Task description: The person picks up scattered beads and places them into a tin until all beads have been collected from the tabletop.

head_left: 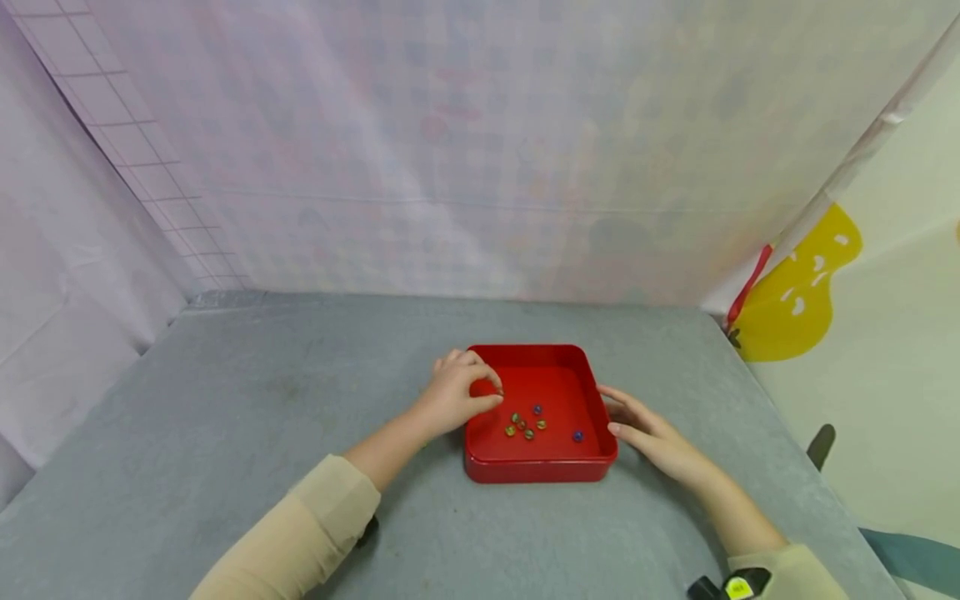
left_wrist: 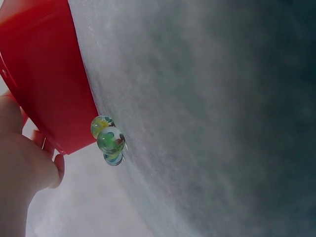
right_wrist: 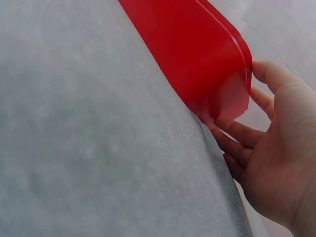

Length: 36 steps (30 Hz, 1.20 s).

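Fingertips [head_left: 491, 402] obscure whether the left hand [head_left: 452, 392] pinches anything over the box [head_left: 536, 472].

Both wrist views cut off the red box [head_left: 534, 472] and hide its inside. Whether the left grip [head_left: 459, 393] pinches anything is too small to tell. Three marbles [left_wrist: 111, 140] outside the box partly hide one another; the left forearm [head_left: 386, 450] mostly covers them from the head camera. Up close, the tabletop [right_wrist: 98, 148] blurs. The bottom edge crops both sleeves [head_left: 292, 533].
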### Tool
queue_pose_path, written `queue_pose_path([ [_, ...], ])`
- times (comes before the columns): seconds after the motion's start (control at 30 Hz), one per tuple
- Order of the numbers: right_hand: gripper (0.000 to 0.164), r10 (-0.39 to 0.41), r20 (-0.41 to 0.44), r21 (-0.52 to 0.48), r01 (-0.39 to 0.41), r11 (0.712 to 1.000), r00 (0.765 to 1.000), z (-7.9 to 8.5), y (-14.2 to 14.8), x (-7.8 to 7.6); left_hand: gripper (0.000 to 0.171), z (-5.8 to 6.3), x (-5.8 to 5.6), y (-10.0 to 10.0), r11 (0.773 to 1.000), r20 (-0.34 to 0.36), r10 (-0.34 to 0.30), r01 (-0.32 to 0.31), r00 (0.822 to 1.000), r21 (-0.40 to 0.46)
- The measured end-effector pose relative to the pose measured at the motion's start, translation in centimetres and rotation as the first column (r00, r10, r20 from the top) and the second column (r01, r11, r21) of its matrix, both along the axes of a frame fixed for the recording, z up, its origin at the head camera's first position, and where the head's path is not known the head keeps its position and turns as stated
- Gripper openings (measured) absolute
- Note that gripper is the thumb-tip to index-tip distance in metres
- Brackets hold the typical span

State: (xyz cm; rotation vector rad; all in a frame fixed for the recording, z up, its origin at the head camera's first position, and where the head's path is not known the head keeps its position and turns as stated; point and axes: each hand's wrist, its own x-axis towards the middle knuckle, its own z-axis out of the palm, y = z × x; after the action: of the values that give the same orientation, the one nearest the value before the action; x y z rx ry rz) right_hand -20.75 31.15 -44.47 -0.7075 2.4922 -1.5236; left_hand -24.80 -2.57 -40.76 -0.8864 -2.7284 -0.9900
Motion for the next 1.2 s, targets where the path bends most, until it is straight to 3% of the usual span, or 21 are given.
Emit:
queue_pose_path([
  [1.2, 0.053, -0.005, 0.016, -0.002, 0.006, 1.000, 1.000, 0.30, -0.11, 0.20, 0.019, 0.30, 0.38, -0.55, 0.998, 0.025, -0.015, 0.013, 1.000, 0.057],
])
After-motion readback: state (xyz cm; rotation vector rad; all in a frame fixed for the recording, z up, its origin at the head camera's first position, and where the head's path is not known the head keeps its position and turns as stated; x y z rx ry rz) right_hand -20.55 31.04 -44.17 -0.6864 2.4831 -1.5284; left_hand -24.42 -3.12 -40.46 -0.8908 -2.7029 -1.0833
